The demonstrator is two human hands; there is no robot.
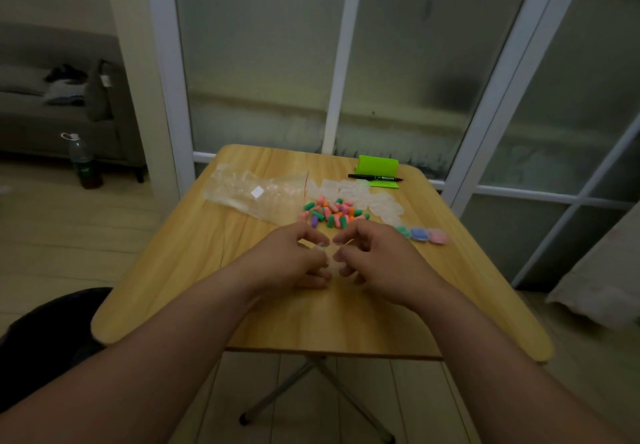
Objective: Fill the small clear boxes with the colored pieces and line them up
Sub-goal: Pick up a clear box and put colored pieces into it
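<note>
A small clear box sits between my two hands at the middle of the wooden table. My left hand and my right hand both pinch it with their fingertips. Just beyond lies a pile of colored pieces in pink, green, orange and purple. Behind and right of the pile is a heap of empty clear boxes. Three filled boxes stand in a row at the right, holding green, blue and pink pieces.
A clear plastic bag with a red strip lies at the back left of the table. A black marker rests on a green holder at the back right. Glass doors stand behind the table; a bottle is on the floor at the left.
</note>
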